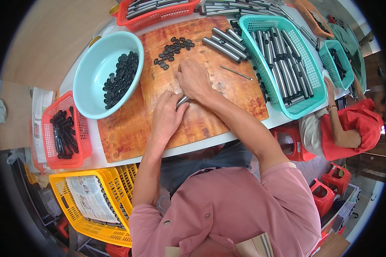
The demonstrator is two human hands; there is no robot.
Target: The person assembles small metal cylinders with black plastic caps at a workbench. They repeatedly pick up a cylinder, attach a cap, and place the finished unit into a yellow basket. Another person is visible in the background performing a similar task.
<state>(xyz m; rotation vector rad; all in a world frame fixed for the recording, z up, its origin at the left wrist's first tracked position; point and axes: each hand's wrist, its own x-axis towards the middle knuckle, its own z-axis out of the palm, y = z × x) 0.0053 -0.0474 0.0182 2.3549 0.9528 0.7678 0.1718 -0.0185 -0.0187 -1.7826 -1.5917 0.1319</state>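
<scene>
My left hand (168, 112) is closed around a shiny metal tube (182, 100) low over the brown wooden board (227, 111). Part of that tube is hidden under my right wrist. Just ahead of it, my right hand (194, 80) has its fingers curled together close to the board; what they hold, if anything, is hidden. Several small black oval pieces (170, 52) lie scattered beyond my right fingertips. A few loose metal tubes (225, 44) rest on the board's far right, and a thin metal rod (236, 73) lies nearer to me.
At left stands a pale blue basin (83, 81) with black pieces, beside a red basket (86, 147) of black parts. A turquoise basket (319, 88) of tubes stands at right. Below left is a yellow crate (58, 190). Another person in red (351, 128) sits at far right.
</scene>
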